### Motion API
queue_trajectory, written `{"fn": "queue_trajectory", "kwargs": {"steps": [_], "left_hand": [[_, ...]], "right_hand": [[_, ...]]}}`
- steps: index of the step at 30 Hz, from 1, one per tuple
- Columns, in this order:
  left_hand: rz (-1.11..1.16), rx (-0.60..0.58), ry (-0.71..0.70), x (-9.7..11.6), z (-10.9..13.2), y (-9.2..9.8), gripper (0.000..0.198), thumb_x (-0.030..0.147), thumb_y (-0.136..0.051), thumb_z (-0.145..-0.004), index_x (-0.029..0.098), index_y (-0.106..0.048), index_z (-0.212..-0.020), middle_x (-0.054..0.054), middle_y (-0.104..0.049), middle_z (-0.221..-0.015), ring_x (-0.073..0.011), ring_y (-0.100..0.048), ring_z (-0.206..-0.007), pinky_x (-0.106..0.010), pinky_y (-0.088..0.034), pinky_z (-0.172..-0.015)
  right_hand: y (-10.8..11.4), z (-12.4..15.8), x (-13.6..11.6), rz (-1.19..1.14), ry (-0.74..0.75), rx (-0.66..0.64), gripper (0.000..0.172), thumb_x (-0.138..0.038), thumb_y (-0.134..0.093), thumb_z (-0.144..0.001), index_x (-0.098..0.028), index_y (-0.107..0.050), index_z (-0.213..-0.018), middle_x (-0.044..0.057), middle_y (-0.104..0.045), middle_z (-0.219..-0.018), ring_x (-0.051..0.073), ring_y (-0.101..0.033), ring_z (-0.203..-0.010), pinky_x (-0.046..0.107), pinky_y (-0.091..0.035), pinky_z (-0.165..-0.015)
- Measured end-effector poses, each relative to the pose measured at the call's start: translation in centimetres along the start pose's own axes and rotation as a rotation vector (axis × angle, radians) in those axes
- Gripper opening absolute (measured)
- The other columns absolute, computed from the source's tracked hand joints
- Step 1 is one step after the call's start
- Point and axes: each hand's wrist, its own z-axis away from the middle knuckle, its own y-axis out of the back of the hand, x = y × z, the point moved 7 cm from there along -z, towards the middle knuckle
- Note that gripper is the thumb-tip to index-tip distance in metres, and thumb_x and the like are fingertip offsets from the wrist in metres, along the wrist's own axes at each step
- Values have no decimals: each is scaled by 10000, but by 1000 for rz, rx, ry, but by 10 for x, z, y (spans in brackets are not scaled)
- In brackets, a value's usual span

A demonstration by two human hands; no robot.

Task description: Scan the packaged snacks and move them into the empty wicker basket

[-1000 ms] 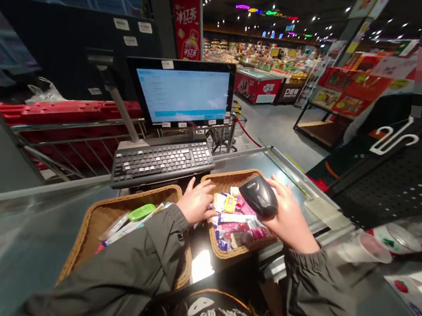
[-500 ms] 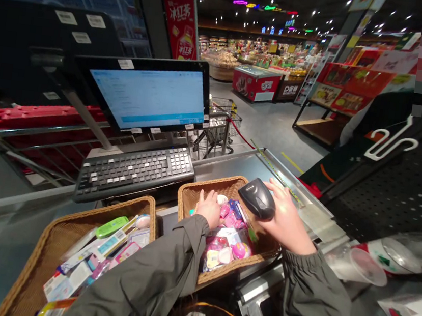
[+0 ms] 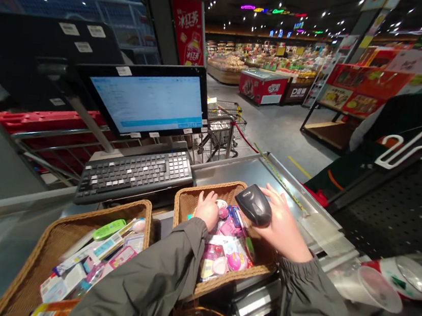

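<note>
My right hand (image 3: pixel 283 226) is closed around a black handheld barcode scanner (image 3: pixel 254 204), held above the right side of a wicker basket (image 3: pixel 188 196). Inside that basket lie small packaged goods (image 3: pixel 227 247), many of them pink or purple. My left hand (image 3: pixel 207 211) reaches into the basket's left part with its fingers apart, over or against the goods; what lies beneath the palm is hidden. To the left stands a second wicker basket (image 3: pixel 36 249), holding boxed and packaged items and a green oblong pack (image 3: pixel 109 229). My left sleeve covers part of it.
Behind the baskets are a keyboard (image 3: pixel 135 174) and a monitor (image 3: pixel 147 100) on the metal counter (image 3: pixel 228 170). A clear plastic cup (image 3: pixel 375 288) lies at the right. A shopping cart (image 3: pixel 220 128) and a red freezer (image 3: pixel 261 87) stand beyond.
The view has shifted slightly, so the background sits lower and further right. My left hand stays in the basket and my right hand keeps the scanner above it.
</note>
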Motion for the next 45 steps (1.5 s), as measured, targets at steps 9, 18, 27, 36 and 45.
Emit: {"fn": "queue_trajectory", "kwargs": {"steps": [9, 18, 27, 36, 45], "left_hand": [[52, 370, -73, -30, 21, 116, 143, 280, -717, -781, 247, -744, -917, -125, -414, -1531, -369, -268, -1459, -729, -153, -1118], [82, 610, 1, -58, 70, 192, 218, 291, -734, -793, 280, -742, -1010, -102, -328, -1583, -353, -212, -1484, -693, -117, -1140], [66, 711, 39, -77, 104, 208, 226, 318, -736, -793, 289, -739, -1018, -91, -340, -1579, -331, -244, -1477, -669, -118, -1152], [71, 713, 83, -98, 129, 208, 243, 364, -738, -789, 275, -736, -1015, -93, -358, -1569, -328, -251, -1475, -653, -101, -1165], [87, 714, 101, -110, 153, 210, 231, 339, -731, -797, 274, -731, -1018, -81, -345, -1577, -322, -257, -1473, -642, -102, -1172]], "right_hand": [[3, 5, -3, 24, 29, 35, 450, -339, -660, -769, -194, -617, -1193, 154, -540, -1381, 387, -326, -1426, 664, -229, -1142], [2, 4, -45, 37, 150, 25, 456, -324, -626, -785, -187, -600, -1219, 164, -503, -1415, 400, -284, -1446, 691, -221, -1141], [-2, 6, -95, 60, 292, -1, 422, -327, -620, -826, -205, -605, -1229, 149, -457, -1458, 389, -220, -1475, 674, -238, -1150], [-7, 14, -135, 33, 380, -30, 437, -261, -560, -840, -177, -561, -1269, 168, -447, -1467, 373, -198, -1485, 670, -240, -1155], [-18, 17, -158, 36, 391, -45, 444, -258, -578, -820, -153, -574, -1251, 178, -459, -1458, 382, -215, -1475, 666, -242, -1158]]}}
